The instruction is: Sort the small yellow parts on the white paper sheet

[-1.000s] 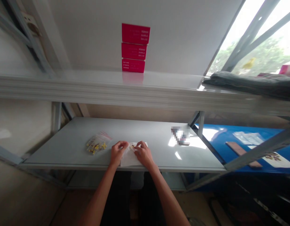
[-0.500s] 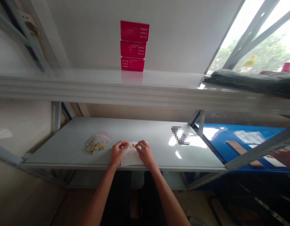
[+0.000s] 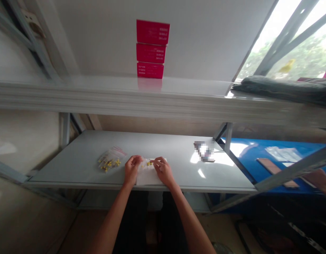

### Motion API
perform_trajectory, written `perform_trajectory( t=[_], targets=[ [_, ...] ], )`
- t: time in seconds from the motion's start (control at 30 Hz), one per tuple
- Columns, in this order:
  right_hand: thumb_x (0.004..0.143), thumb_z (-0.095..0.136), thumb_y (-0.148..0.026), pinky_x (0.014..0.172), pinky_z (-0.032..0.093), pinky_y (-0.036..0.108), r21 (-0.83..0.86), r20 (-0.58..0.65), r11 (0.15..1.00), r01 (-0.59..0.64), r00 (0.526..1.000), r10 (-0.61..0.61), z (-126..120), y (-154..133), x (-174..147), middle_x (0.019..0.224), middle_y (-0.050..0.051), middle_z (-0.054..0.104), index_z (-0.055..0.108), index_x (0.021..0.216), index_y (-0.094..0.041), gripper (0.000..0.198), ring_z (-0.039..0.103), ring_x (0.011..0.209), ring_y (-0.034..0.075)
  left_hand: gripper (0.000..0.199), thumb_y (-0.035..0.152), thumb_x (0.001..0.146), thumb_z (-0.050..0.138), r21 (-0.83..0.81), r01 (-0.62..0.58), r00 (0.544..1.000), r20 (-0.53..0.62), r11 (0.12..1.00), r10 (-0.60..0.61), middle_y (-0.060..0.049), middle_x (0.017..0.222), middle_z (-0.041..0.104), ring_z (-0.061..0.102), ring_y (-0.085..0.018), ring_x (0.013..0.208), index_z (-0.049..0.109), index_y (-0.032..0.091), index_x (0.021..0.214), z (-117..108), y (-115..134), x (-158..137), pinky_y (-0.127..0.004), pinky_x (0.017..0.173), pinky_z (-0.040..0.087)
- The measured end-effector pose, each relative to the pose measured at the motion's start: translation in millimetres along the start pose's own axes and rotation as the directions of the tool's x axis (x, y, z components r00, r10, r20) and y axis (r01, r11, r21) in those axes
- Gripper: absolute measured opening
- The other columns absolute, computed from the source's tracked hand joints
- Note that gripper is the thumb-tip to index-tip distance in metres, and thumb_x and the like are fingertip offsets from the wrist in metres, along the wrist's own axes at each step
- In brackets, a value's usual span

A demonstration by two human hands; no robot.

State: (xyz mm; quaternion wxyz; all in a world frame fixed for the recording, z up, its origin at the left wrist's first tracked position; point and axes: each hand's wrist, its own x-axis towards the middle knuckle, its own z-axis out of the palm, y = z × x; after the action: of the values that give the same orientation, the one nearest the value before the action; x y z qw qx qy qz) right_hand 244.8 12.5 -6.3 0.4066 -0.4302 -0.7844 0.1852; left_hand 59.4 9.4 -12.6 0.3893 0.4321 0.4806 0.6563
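Grey-white board [image 3: 176,148] spans the head view, a bag of yellow pieces [image 3: 110,160] lying at left, presumably within easy reach. At the near edge, the left hand [image 3: 131,171] pinches thin film [image 3: 143,164], apparently steadying it over a white sheet [image 3: 148,177]; the right hand [image 3: 165,171] curls beside small yellow bits [image 3: 149,163], its grip impossible to tell.

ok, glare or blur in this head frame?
Head view: window overexposed, glare and a pixelated patch at the right end of the grey tabletop; head view: yellow pieces by the right hand too soft for detail, print on the magenta boxes unreadable; head view: co-worker's hand looks blurred.
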Motion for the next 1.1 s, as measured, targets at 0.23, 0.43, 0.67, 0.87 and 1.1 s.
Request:
perform_trajectory(
  t=[0.23,0.43,0.67,0.87,1.1],
  targets=[
    [0.091,0.059,-0.012,0.088,0.05,0.032,-0.268,0.055,0.963,0.005,0.998,0.01,6,0,-1,0.105,0.006,0.065,0.075,0.107,-0.028,0.028,0.06,0.101,0.022,0.049,0.051,0.08,0.071,0.018,-0.007,1.0,0.009,1.0,0.007,-0.008,0.096,0.075,0.07,-0.02,0.089,0.069,0.017,0.115,-3,-2,1,-0.028,0.078,0.054],
    [0.094,0.059,-0.016,0.081,0.05,0.029,-0.294,0.024,0.953,-0.073,0.996,0.084,7,0,2,0.099,0.007,0.066,0.073,0.1,-0.023,0.017,0.061,0.096,0.022,0.042,0.05,0.079,0.071,0.124,-0.034,0.994,0.103,0.992,0.021,-0.01,0.108,0.076,0.07,-0.025,0.101,0.076,0.017,0.105,-4,-2,1,-0.033,0.088,0.053],
    [0.093,0.059,-0.016,0.079,0.045,0.024,-0.292,0.009,0.943,-0.159,0.986,0.169,6,-2,2,0.101,0.005,0.068,0.072,0.101,-0.024,0.017,0.062,0.089,0.017,0.036,0.046,0.077,0.075,0.211,-0.037,0.983,0.186,0.977,-0.003,-0.009,0.101,0.078,0.071,-0.026,0.094,0.079,0.018,0.099,-3,-3,0,-0.035,0.086,0.054],
    [0.093,0.057,-0.019,0.072,0.041,0.022,-0.295,0.022,0.925,-0.241,0.966,0.259,1,-4,3,0.1,0.003,0.069,0.073,0.096,-0.023,0.016,0.062,0.081,0.014,0.038,0.047,0.077,0.074,0.237,-0.011,0.986,0.167,0.972,-0.03,-0.01,0.1,0.079,0.072,-0.026,0.092,0.079,0.017,0.1,-2,-3,0,-0.035,0.084,0.054],
    [0.088,0.059,-0.011,0.073,0.04,0.023,-0.332,0.071,0.904,-0.267,0.949,0.307,-9,-2,12,0.099,0.004,0.071,0.075,0.09,-0.021,0.019,0.064,0.083,0.016,0.035,0.046,0.076,0.075,0.238,-0.016,0.982,0.185,0.971,-0.029,-0.01,0.102,0.078,0.072,-0.028,0.096,0.08,0.019,0.099,-2,-5,1,-0.037,0.088,0.054]
  ],
)
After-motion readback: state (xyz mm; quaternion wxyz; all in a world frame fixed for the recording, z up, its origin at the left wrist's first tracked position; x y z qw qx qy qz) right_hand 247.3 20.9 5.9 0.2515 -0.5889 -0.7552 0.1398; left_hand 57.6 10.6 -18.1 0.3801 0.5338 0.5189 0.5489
